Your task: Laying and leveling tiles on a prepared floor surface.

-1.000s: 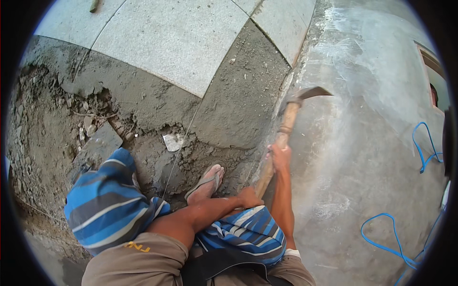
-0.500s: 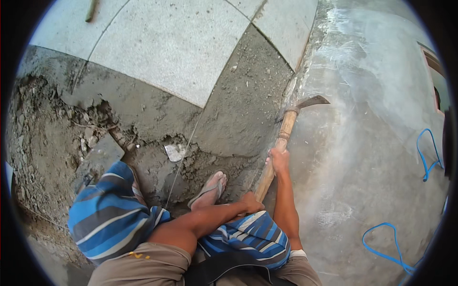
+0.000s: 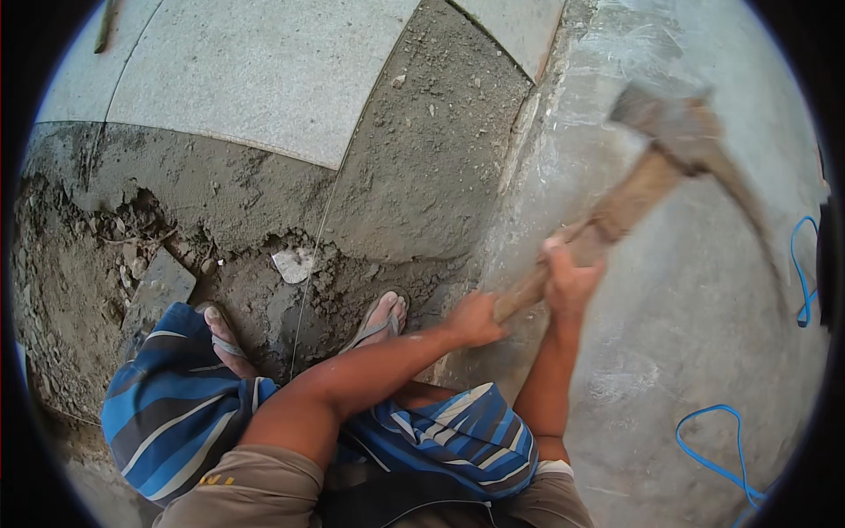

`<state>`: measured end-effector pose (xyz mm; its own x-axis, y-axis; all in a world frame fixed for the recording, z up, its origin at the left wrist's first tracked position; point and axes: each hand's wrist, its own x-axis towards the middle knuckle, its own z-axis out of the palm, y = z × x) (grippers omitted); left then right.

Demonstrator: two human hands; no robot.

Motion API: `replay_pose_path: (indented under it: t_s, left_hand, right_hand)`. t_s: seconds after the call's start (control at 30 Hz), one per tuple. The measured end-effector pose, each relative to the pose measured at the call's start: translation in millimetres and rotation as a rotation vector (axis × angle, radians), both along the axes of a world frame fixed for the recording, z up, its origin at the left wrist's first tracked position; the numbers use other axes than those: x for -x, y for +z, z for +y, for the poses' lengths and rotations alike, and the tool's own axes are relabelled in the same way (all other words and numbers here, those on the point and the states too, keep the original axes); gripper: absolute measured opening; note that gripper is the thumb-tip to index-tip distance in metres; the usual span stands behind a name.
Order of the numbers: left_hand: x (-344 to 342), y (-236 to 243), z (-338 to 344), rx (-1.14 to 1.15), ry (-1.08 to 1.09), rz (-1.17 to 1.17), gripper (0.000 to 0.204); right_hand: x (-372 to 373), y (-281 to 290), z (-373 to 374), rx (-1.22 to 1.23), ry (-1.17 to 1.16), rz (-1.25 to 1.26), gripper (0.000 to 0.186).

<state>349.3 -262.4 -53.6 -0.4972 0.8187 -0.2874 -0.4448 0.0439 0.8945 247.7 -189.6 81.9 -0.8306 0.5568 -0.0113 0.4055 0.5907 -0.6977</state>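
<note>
A wooden-handled pickaxe (image 3: 642, 183) is raised at the right, its metal head (image 3: 669, 123) smeared by motion. My left hand (image 3: 475, 317) grips the lower end of the handle, and my right hand (image 3: 570, 273) holds it higher up. Below, my sandalled feet (image 3: 383, 317) stand in rough wet mortar (image 3: 405, 202) mixed with stones, with a pale broken piece (image 3: 293, 265) between them and the slabs. Striped blue cloth (image 3: 176, 405) covers my knees.
Pale square slabs (image 3: 238, 75) lie ahead and at upper left, with a short stick (image 3: 104, 26) on them. A thin string (image 3: 306, 290) crosses the mortar. A grey concrete surface (image 3: 669, 343) runs along the right, with blue cord (image 3: 722, 466) on it. A grey plate (image 3: 158, 290) lies near my left foot.
The pickaxe has swung up from the mortar's right edge toward me, looking larger and blurred. Both my hands have risen with it, and the view has shifted slightly.
</note>
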Motion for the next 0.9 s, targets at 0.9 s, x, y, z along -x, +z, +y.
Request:
replay_pose_path:
  t_s: [0.9]
  left_hand:
    - [-116.6, -42.5, -34.0, 0.109, -0.605, -0.192, 0.071]
  right_hand:
    - [-109.3, -117.7, 25.3, 0.29, -0.377, -0.511, 0.025]
